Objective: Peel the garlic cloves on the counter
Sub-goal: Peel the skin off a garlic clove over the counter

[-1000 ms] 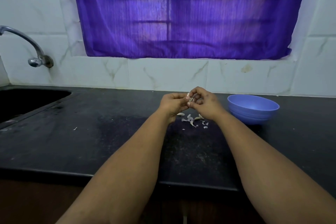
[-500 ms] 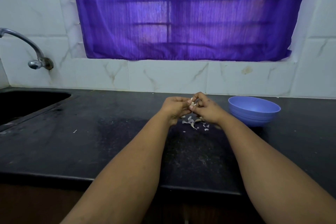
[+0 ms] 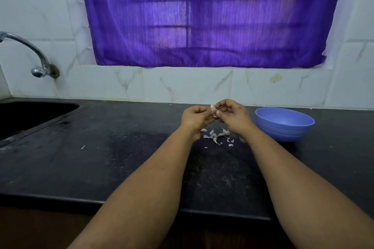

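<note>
1. My left hand (image 3: 195, 116) and right hand (image 3: 232, 114) meet above the black stone surface (image 3: 121, 157), toward its back edge. Both pinch one small pale garlic clove (image 3: 213, 108) between fingertips.
2. Left hand grips the clove from its side; right hand's thumb and forefinger are curled on its top end. A bit of pale skin sticks up there.
3. Change since a second ago: hands sat a touch closer then; now the right hand looks pulled slightly up and away, so I judge a strip of skin is coming off. Clove too small to tell how bare it is.
4. Scattered papery white garlic peels (image 3: 217, 136) lie on the surface right below my hands, pile looks about the same as before.
5. Round light-blue plastic bowl (image 3: 284, 125) stands just right of my right hand, near the back edge; inside shows nothing I can make out.
6. Judgement: mid-peel, same clove, not finished; bowl probably takes peeled cloves.
</note>
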The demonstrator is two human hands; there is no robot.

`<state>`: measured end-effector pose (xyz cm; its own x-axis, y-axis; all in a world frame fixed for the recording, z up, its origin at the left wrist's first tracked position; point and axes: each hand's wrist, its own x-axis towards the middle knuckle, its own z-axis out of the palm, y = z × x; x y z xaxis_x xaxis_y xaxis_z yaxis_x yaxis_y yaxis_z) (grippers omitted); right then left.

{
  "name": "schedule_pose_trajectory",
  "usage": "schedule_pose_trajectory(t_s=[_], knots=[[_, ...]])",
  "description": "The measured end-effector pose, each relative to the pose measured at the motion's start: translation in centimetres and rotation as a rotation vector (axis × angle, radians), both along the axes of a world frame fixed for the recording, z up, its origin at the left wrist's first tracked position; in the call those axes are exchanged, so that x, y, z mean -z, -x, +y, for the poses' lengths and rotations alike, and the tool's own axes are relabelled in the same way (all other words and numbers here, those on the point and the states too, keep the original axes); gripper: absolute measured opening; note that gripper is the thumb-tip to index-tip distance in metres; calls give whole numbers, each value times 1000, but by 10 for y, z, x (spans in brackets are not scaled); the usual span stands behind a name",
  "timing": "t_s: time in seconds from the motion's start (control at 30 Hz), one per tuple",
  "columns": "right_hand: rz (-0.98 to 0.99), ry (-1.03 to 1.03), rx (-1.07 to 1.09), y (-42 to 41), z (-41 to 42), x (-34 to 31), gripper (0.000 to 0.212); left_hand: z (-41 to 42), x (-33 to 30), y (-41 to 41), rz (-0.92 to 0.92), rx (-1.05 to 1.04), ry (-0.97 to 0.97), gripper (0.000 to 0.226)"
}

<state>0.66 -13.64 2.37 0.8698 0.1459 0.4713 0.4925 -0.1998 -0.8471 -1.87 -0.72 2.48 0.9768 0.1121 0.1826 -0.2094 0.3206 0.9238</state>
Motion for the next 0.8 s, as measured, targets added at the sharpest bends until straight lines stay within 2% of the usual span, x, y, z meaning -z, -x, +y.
schedule_pose_trajectory(t_s=[0.17, 0.33, 0.57, 0.8], knots=[[138, -73, 37, 5, 11, 1, 13, -5, 1, 1, 19, -59, 95, 19], [22, 49, 149, 9, 10, -2, 14, -8, 1, 2, 48, -58, 149, 27], [-49, 97, 172, 11, 11, -1, 17, -11, -1, 3, 68, -190, -13, 29], [48, -81, 54, 6, 10, 5, 9, -13, 3, -3, 47, -247, -192, 14]])
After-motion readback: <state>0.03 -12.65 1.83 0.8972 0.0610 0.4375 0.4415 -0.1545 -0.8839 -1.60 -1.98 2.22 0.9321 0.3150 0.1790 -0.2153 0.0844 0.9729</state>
